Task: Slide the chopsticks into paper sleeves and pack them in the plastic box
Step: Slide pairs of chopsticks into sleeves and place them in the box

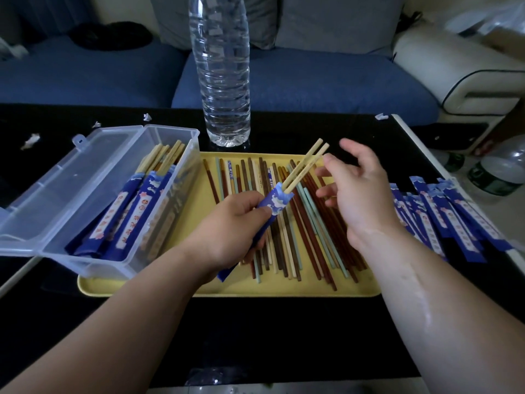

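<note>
Fingers [251,207] of the left hand [227,223] are curled round a blue paper sleeve [274,204], holding it just below its open mouth. The sleeve's closed end trails back under the wrist.

A pale pair of chopsticks [305,166] sits partly inside the sleeve, with a good length of the pair bare above the mouth. The long axis runs from those gripping fingers up, away and to the right, tilted off the tray [227,290] beneath.

The right hand [360,191] stands at the far end of that axis, fingers spread loosely and holding nothing. Its thumb tip is just beside the bare ends; whether it touches them cannot be confirmed.

Judgement: the right hand is the nearer one to the free ends, so seating the pair calls for a push from there, down the axis toward the left fingers.

Loose chopsticks [309,231] lie under and beyond both hands on the tray.

Left of the gripping fingers, the plastic box [176,194] stands open with sleeved pairs [136,211] inside; the left hand is nearer to it. Right of the spread fingers lie empty sleeves [454,220]. Beyond all fingers stands a water bottle [223,81].
</note>
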